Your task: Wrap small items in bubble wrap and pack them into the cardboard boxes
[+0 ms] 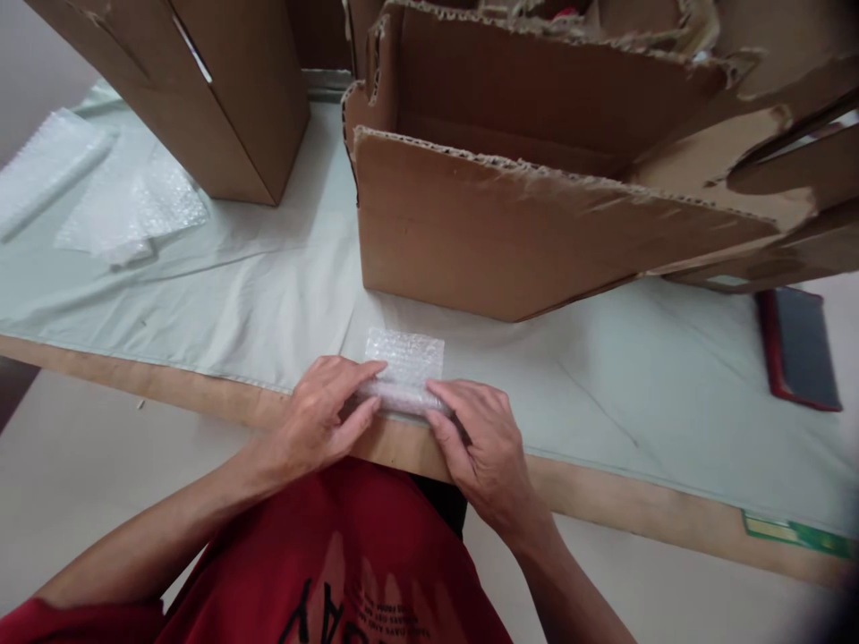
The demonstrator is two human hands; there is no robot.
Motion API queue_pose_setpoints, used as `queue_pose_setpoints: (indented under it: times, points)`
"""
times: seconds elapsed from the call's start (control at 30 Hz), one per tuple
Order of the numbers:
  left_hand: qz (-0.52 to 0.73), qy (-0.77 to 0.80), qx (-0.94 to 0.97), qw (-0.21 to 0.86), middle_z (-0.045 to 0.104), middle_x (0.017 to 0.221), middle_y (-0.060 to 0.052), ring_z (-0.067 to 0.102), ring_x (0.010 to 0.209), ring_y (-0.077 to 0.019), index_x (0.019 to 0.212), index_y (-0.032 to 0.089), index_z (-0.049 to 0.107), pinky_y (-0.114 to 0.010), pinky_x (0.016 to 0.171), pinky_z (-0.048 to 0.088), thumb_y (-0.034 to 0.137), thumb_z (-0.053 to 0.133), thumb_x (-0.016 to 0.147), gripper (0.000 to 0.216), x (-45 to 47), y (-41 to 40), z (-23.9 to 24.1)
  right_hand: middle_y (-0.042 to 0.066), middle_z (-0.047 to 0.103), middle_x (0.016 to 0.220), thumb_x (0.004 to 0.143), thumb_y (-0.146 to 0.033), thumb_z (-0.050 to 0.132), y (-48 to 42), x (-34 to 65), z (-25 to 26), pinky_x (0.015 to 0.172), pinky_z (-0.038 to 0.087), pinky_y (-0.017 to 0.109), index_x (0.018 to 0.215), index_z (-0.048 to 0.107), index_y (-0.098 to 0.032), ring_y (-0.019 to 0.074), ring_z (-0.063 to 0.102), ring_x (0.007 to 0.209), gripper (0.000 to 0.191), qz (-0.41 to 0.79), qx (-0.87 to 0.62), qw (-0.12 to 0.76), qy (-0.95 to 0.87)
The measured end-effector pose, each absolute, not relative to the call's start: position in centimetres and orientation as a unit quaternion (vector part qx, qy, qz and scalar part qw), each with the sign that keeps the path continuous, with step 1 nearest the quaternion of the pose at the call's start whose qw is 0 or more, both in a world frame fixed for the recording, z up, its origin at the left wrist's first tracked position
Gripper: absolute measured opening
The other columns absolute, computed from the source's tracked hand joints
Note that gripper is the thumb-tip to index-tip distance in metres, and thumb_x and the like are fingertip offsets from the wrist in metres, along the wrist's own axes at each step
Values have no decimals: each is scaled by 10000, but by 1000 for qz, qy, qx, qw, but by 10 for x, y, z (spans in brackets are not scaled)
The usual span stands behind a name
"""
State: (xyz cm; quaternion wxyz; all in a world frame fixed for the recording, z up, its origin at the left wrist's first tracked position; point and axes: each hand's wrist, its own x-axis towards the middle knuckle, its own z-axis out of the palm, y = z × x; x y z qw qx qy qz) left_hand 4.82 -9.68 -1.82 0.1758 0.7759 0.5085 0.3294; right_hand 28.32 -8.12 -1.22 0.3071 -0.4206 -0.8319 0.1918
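A roll of bubble wrap (403, 396) lies near the table's front edge, with a flat tail of the same clear sheet spreading away from me. My left hand (328, 407) grips its left end between thumb and fingers. At the other end, my right hand (480, 438) pinches the roll with the thumb below and the fingers on top. Whether anything is wrapped inside cannot be made out.
Behind the roll stands an open cardboard box (456, 233) with torn edges. Another tall carton (234, 107) is to its left. Loose bubble wrap sheets (127, 197) lie at far left. A dark phone-like object with a red edge (802, 349) rests at right on the pale cloth (604, 385).
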Motion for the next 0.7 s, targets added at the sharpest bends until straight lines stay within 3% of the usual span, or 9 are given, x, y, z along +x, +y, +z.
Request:
queue_pose_setpoints:
  times: [0.1,0.23,0.4,0.53,0.6,0.7]
  points:
    - [302,557,765,119,698,918,-61,650,831,-214,1271,157,607,-382,799,538,220,579,986,293,51,-80,-25,174,647,1336,1033,-243,576,-80,283,-17,977,451,467,1353,565,-163,305,607,1203,330,113,-427,291,-848]
    - [320,594,728,122,675,1090,-105,665,890,-215,1283,156,622,-387,806,571,297,600,980,335,51,-74,-24,154,662,1338,988,-176,623,-71,278,-21,997,421,475,1265,636,-153,331,586,1236,278,73,-410,223,-882]
    - [398,627,603,291,672,1080,-61,674,852,-156,1314,210,600,-322,776,603,296,647,955,373,48,-103,-10,78,748,1206,1017,-134,564,-57,275,-22,952,437,428,1230,672,-202,265,655,1124,248,84,-417,257,-868]
    - [444,595,459,489,673,1245,-127,721,1070,-219,1421,192,507,-397,907,626,283,636,952,495,55,-119,-7,61,776,1100,1028,-146,554,-61,272,-18,902,469,409,1207,686,-204,239,699,1019,230,140,-428,322,-833]
    - [447,578,426,533,668,1287,-139,704,1148,-241,1502,190,426,-432,975,606,278,650,935,616,61,-118,-7,55,778,1066,1022,-141,552,-69,270,-15,892,483,411,1193,688,-209,229,707,981,229,177,-419,336,-825]
    - [451,558,420,556,704,1210,-111,710,1106,-230,1552,205,371,-416,974,601,280,664,923,697,67,-111,-5,57,769,1079,1010,-140,545,-82,273,-8,903,503,423,1183,682,-223,227,701,993,236,232,-408,330,-819]
